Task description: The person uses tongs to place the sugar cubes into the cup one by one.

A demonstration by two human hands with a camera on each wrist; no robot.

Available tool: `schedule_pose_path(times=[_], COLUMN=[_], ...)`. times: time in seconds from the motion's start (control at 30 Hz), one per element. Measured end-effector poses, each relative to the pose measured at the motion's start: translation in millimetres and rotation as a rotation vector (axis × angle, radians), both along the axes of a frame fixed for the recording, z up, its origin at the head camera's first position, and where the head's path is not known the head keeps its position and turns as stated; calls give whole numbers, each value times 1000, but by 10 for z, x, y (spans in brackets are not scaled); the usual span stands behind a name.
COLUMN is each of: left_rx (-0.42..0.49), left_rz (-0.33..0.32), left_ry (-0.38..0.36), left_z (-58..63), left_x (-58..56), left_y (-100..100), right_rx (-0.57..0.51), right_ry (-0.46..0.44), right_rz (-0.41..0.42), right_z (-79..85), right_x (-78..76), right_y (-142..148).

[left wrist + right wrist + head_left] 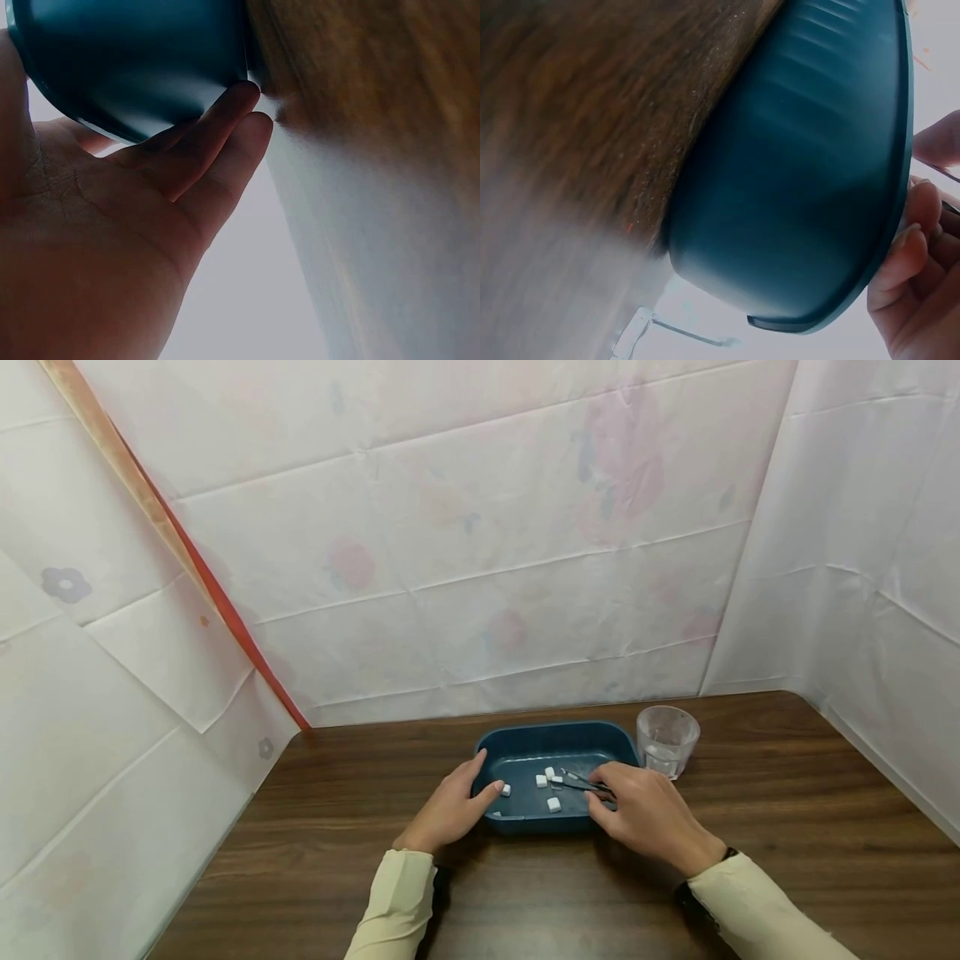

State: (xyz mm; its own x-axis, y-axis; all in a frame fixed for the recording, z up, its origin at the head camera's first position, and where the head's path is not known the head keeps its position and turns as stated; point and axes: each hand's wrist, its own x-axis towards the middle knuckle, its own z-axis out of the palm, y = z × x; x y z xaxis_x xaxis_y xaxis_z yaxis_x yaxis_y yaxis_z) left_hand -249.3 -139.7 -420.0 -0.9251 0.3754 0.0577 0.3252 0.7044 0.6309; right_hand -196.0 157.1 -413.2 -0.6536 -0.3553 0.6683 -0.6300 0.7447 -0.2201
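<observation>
A dark blue tray sits on the table with several small white cubes inside. My left hand grips its left end. In the left wrist view, the fingers lie along the tray's outer wall, and the thumb reaches over the rim. Over the tray's right side, my right hand holds dark tweezers between thumb and fingers. The tweezer tips point left at the cluster of cubes; whether they pinch one I cannot tell. In the right wrist view, the right hand is partly hidden behind the tray's wall.
A clear glass stands just right of the tray, close to its back right corner. The brown wooden table meets a patterned white sheet at the back. More sheeting hangs at both sides.
</observation>
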Motion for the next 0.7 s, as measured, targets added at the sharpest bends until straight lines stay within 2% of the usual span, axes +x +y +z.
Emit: schedule_pose_path(times=[0.2, 0.7], left_rx=[-3, 6], left_rz=[6, 3], left_ry=[-6, -2], left_z=[3, 5], left_x=[-2, 0], left_y=[2, 3], right_rx=[9, 34], right_ry=[13, -28], right_rz=[1, -15], right_z=[-1, -20], right_x=[-13, -33], right_y=[-28, -58])
